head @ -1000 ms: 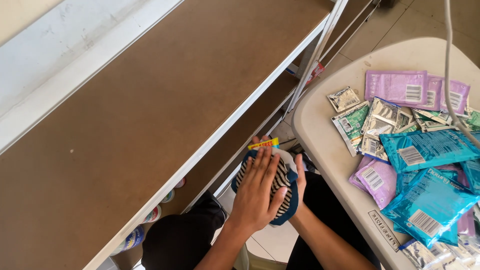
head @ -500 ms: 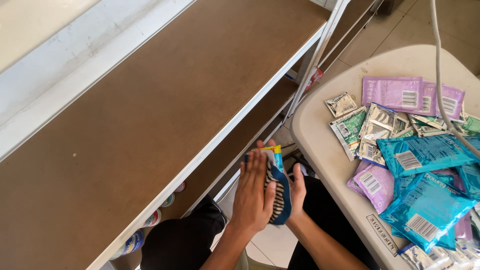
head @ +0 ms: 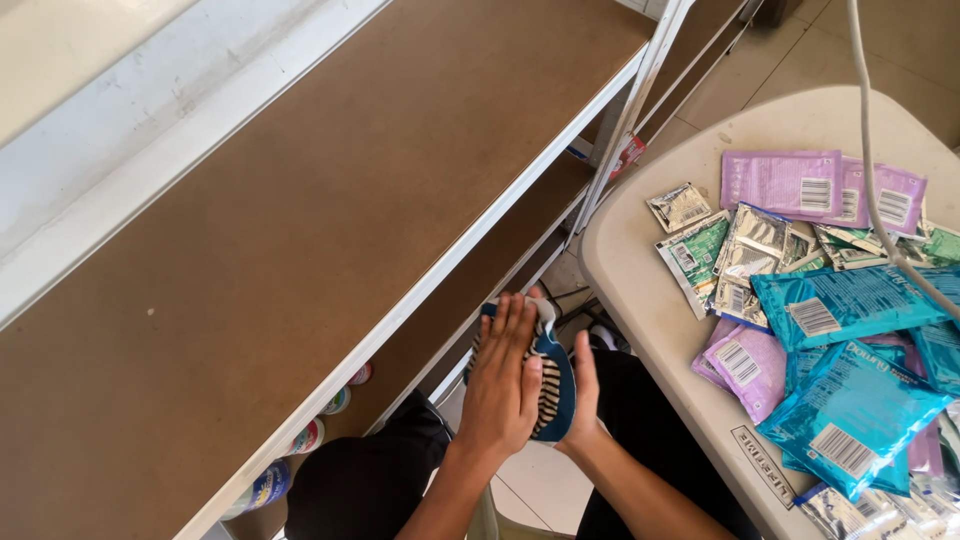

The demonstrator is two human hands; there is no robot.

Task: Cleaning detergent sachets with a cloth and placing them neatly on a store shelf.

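Left hand (head: 503, 385) lies flat with its fingers stretched out and close together, pressed on top of a dark blue packet with black and white stripes (head: 549, 385). Right hand (head: 583, 395) cups the same packet from the other side, thumb up along its edge, so the packet is sandwiched between the two palms. It sits low in the view, in the gap between the brown shelf board (head: 330, 200) with its white metal frame and the rounded edge of the beige table (head: 650, 300). What kind of packet it is cannot be made out, since the left hand covers most of it.

On the table, well apart from the hands, lies a heap of sachets: purple ones (head: 780, 182) at the far side, small silver and green ones (head: 735, 250) in the middle, and large bright blue ones (head: 850, 410) nearer. Below the shelf board, round tubs (head: 305, 437) peek out from a lower level.
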